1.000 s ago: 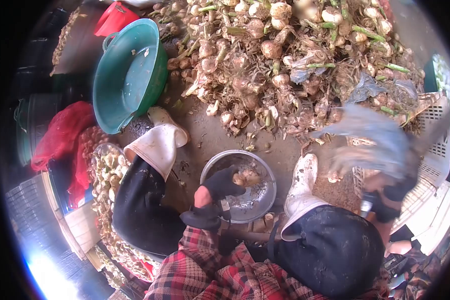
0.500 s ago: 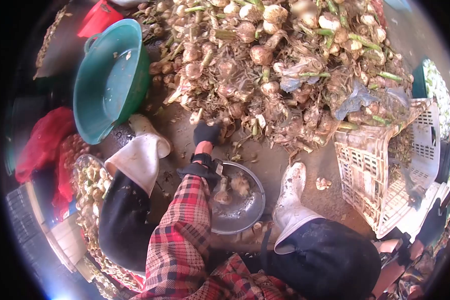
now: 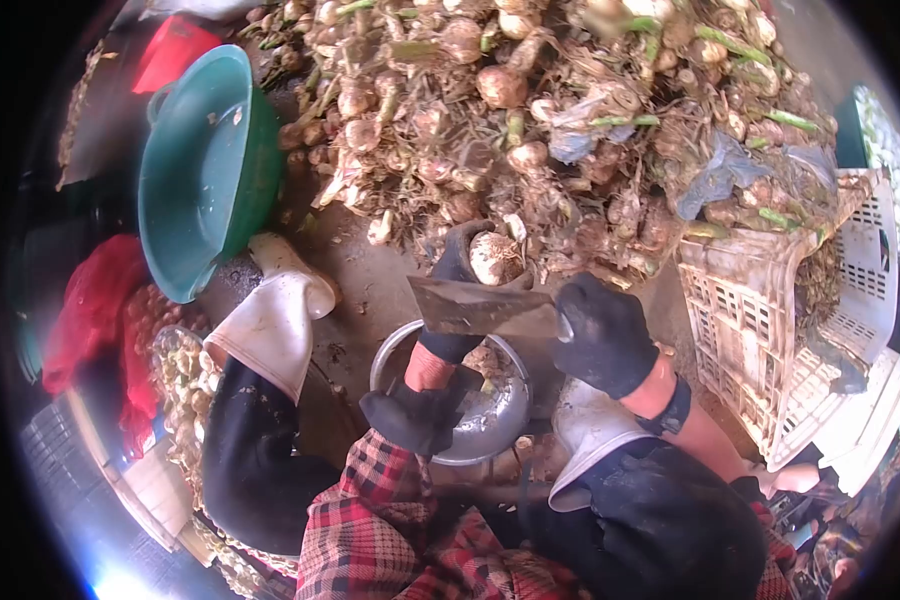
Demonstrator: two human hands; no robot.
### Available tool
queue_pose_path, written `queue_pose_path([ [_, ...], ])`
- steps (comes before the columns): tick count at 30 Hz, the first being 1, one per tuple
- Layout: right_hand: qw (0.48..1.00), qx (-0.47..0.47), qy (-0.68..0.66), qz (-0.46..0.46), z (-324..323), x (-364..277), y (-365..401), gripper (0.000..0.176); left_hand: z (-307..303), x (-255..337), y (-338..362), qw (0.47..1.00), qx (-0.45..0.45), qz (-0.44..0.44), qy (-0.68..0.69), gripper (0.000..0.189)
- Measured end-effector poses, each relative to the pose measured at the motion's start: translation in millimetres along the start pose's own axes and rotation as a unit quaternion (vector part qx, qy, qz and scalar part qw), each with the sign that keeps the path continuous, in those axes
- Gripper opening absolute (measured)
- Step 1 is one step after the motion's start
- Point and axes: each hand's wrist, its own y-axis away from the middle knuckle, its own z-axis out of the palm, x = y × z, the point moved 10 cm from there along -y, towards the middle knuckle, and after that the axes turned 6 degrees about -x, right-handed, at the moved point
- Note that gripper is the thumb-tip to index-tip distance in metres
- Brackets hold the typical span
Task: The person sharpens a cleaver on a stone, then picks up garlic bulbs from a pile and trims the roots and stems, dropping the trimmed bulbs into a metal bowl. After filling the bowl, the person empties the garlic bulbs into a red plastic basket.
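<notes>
Pose | left hand (image 3: 453, 262) cupping bulb (image 3: 496, 258) | right hand (image 3: 602, 335) fisted, holding cleaver (image 3: 485, 309)

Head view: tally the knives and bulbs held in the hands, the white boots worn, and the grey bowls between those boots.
Held knife: 1
Held bulb: 1
White boots: 2
Grey bowl: 1
Total: 5

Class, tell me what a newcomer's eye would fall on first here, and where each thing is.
The broad blade comes first, mid-picture, held in the gloved right hand near a bulb in the left hand. Above spreads a big heap of bulbs; a green basin stands out at upper left.
</notes>
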Motion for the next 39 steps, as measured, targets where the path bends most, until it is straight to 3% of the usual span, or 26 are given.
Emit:
queue_pose_path([
  [2, 1.000, 0.013, 0.016, 0.007, 0, 7, 2, 0.020, 11, 18, -3, 0.996, -0.044, 0.009, -0.083, 0.061],
  [7, 0.998, 0.024, 0.047, 0.018, 3, 20, 12, 0.020, 26, 1, 11, 0.998, -0.064, -0.028, -0.005, 0.047],
  [10, 0.999, 0.044, 0.031, -0.006, 2, 23, 15, 0.023, 18, 36, 9, 0.997, -0.046, 0.046, -0.042, 0.037],
  [12, 0.999, 0.043, 0.027, -0.006, 5, 28, 16, 0.024, 27, 27, 9, 0.991, -0.125, -0.047, -0.025, 0.024],
  [13, 0.999, 0.041, 0.023, -0.007, 8, 31, 18, 0.025, 28, 22, 10, 0.991, -0.125, -0.049, -0.026, 0.024],
  [15, 0.999, 0.043, 0.009, 0.012, 18, 43, 22, 0.030, 33, 53, 17, 0.975, -0.112, 0.174, -0.083, 0.010],
  [17, 0.999, 0.043, -0.002, 0.027, 26, 58, 25, 0.035, 34, 66, 15, 0.973, -0.125, 0.167, -0.100, 0.021],
  [19, 0.995, 0.077, -0.036, 0.044, 30, 72, 35, 0.028, 37, 16, 24, 0.977, -0.152, -0.148, 0.022, 0.036],
  [20, 0.991, 0.066, 0.035, 0.113, 40, 108, 46, 0.023, 37, 33, 24, 0.978, -0.154, -0.126, 0.060, 0.047],
  [21, 0.976, 0.055, 0.103, 0.183, 46, 140, 58, 0.018, 33, 42, 26, 0.989, -0.138, -0.045, 0.000, 0.043],
  [23, 0.972, 0.113, 0.085, 0.186, 25, 126, 68, 0.012, 30, 33, 17, 0.971, -0.159, -0.165, 0.074, 0.047],
  [26, 0.966, 0.161, 0.049, 0.195, 14, 107, 66, 0.009, 15, 26, 5, 0.991, -0.089, -0.096, 0.019, 0.057],
  [28, 0.955, 0.155, -0.105, 0.230, 25, 115, 69, 0.012, 2, 6, 11, 0.977, -0.018, -0.180, 0.113, 0.060],
  [29, 0.954, 0.158, -0.105, 0.230, 26, 108, 65, 0.012, -3, 3, 13, 0.961, 0.038, -0.211, 0.176, 0.061],
  [30, 0.959, 0.164, -0.104, 0.205, 24, 97, 57, 0.011, 2, -4, 17, 0.917, 0.073, -0.223, 0.322, 0.053],
  [31, 0.963, 0.168, -0.104, 0.181, 21, 84, 50, 0.011, 9, -7, 19, 0.918, 0.071, -0.222, 0.322, 0.053],
  [33, 0.958, 0.164, -0.136, 0.191, 22, 81, 42, 0.011, 32, -21, 31, 0.822, 0.103, -0.235, 0.508, 0.040],
  [34, 0.961, 0.168, -0.130, 0.177, 21, 77, 40, 0.011, 42, -20, 41, 0.780, 0.113, -0.274, 0.551, 0.031],
  [39, 0.955, 0.199, -0.136, 0.172, 20, 75, 44, 0.011, 70, 1, 53, 0.730, 0.129, -0.273, 0.613, 0.021],
])
